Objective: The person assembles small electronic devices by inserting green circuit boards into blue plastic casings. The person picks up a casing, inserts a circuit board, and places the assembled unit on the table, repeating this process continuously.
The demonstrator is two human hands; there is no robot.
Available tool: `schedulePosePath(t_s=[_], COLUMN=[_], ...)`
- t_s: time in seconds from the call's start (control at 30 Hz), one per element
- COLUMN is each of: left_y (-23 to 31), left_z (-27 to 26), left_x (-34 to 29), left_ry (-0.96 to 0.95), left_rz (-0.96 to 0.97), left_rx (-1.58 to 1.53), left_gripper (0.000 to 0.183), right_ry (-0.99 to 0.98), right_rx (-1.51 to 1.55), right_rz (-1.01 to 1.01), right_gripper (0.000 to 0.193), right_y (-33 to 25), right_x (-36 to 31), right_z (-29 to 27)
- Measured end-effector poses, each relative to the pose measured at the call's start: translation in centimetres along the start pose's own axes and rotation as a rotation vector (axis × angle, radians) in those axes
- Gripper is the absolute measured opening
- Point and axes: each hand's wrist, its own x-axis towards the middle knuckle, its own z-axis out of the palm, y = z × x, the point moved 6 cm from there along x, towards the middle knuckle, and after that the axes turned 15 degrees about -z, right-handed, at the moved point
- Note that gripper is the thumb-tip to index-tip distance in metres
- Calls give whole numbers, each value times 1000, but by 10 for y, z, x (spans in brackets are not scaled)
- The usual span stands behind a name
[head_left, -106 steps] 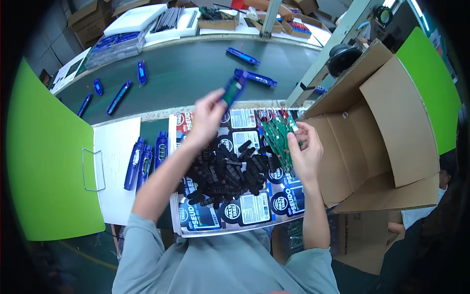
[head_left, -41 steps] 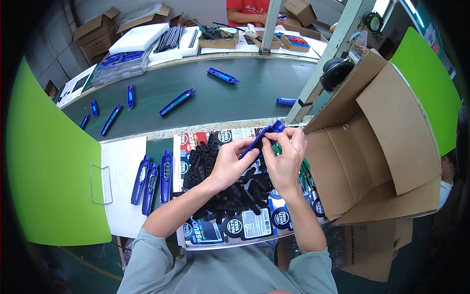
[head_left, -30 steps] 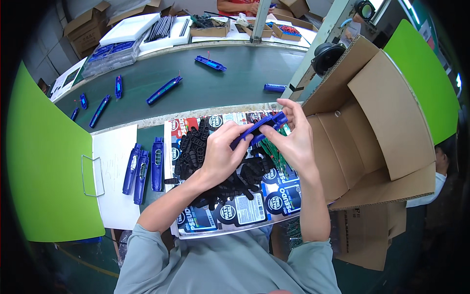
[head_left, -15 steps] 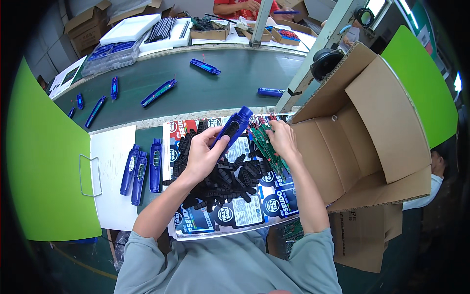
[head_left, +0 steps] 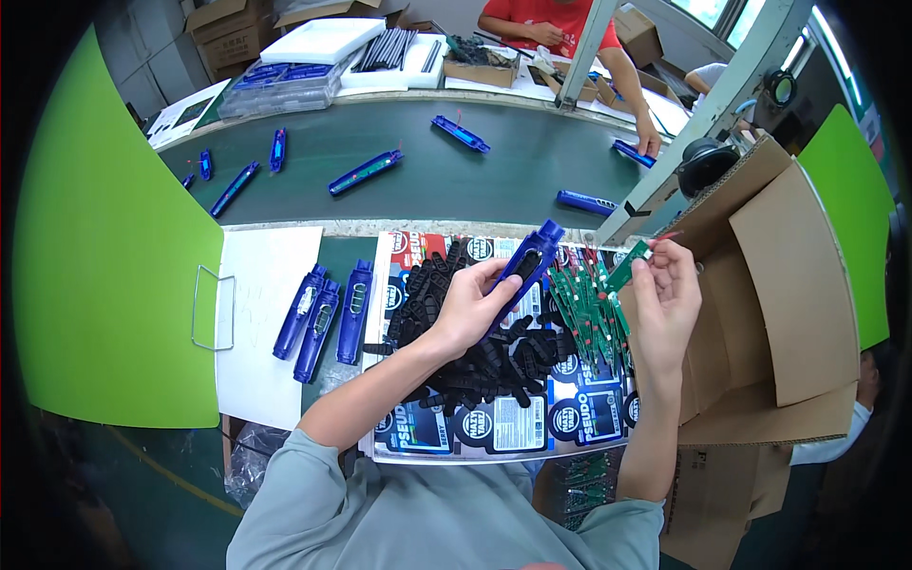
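Note:
My left hand (head_left: 472, 309) grips a blue plastic housing (head_left: 538, 249), a long half-shell with a black part seated in its hollow, tilted up to the right. A narrow green circuit board (head_left: 623, 272) with thin red wires is pinched in my right hand (head_left: 668, 309), raised over a pile of similar circuit boards (head_left: 581, 318). Below my left hand lies a heap of black ribbed plastic parts (head_left: 494, 366). Both piles rest on a printed sheet (head_left: 499, 427) with colourful labels. Left of it lie three more blue housings (head_left: 354, 313).
An open cardboard box (head_left: 769, 285) stands close on my right. Beyond the sheet runs a green conveyor belt (head_left: 313, 142) carrying several blue housings. A metal post (head_left: 708, 119) rises at its near edge. A green panel (head_left: 123, 256) flanks my left. Across, a person's hand (head_left: 648, 138) touches a housing.
My right hand has come up from the circuit board pile with one board. My left hand still holds the housing. The view has shifted left, and the person opposite has reached down to the belt.

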Motion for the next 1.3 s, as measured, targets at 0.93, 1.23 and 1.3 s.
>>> schedulePosePath(t_s=[0.93,1.23,1.3], left_y=[19,19,17], left_z=[21,27,32], left_x=[-29,-27,-27], left_ry=[-150,-156,-151], left_rz=[-16,33,25], left_rx=[-197,-223,-230], left_gripper=[41,37,37], right_ry=[-66,-145,-124], right_rx=[222,-81,-311], right_rz=[112,-31,-151], right_gripper=[22,24,26], right_y=[-22,-19,-30], right_x=[-41,-32,-28], right_z=[63,54,55])
